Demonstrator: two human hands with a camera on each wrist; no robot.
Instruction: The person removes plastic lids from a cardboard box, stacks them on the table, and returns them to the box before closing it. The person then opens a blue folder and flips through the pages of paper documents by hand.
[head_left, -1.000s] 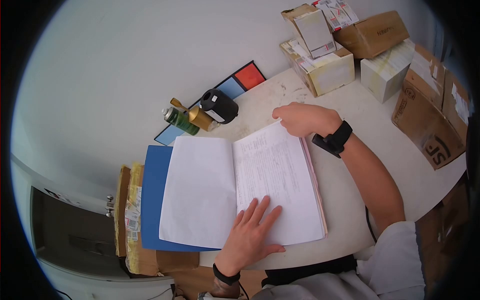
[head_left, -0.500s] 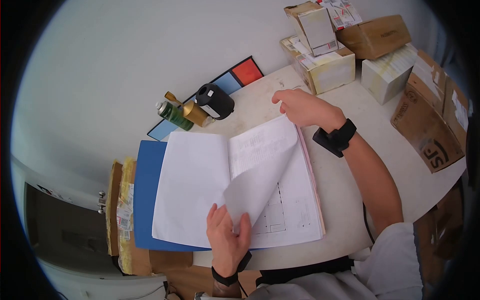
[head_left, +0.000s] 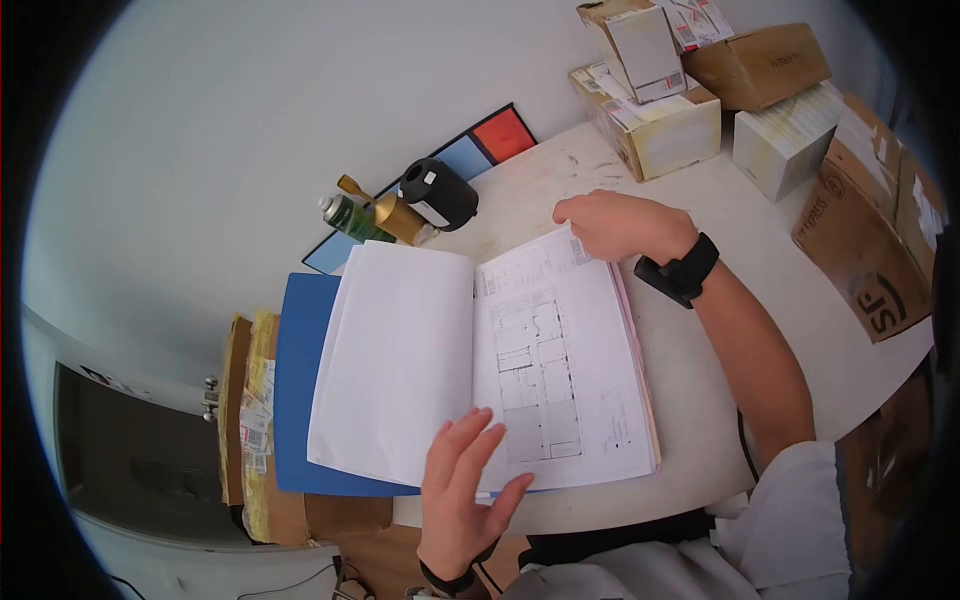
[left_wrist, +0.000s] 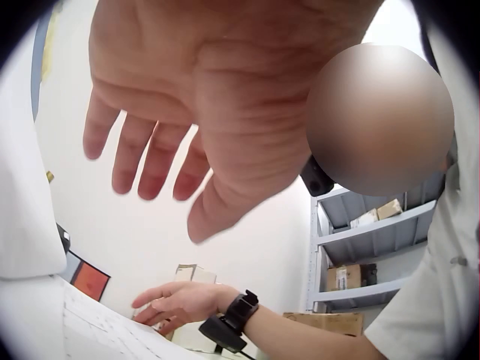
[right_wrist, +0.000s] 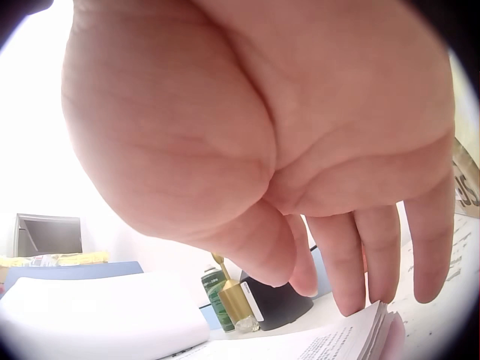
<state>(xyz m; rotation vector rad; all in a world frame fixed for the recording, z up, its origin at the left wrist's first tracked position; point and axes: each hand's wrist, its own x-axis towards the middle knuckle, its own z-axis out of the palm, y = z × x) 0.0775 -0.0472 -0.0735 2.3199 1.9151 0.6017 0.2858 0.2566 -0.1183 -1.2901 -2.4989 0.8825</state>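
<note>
A stack of white sheets lies spread in a blue folder (head_left: pixel 305 390). Its left page (head_left: pixel 400 360) is blank; the right page (head_left: pixel 590 370) carries a printed floor plan. My left hand (head_left: pixel 462 500) is over the lower edge near the fold, fingers apart, holding nothing; the left wrist view shows the left palm (left_wrist: pixel 202 90) with fingers loosely extended. At the top right corner of the stack is my right hand (head_left: pixel 630 228). In the right wrist view, fingers of the right hand (right_wrist: pixel 345 262) hang down and touch the corner of the pages (right_wrist: pixel 360 334).
Behind the folder stand a black cylinder (head_left: pixel 440 195), a gold container (head_left: pixel 398 218) and a green can (head_left: pixel 350 218), near a blue and red panel (head_left: pixel 503 135). Cardboard boxes (head_left: pixel 675 135) are stacked at the back right, with an SF box (head_left: pixel 860 240) at the right. Taped cardboard (head_left: pixel 258 430) stands left.
The text page on the right has been turned over to the left, uncovering the floor plan. My left hand moved left with the sheet, then let it go. My right hand stays near the top corner.
</note>
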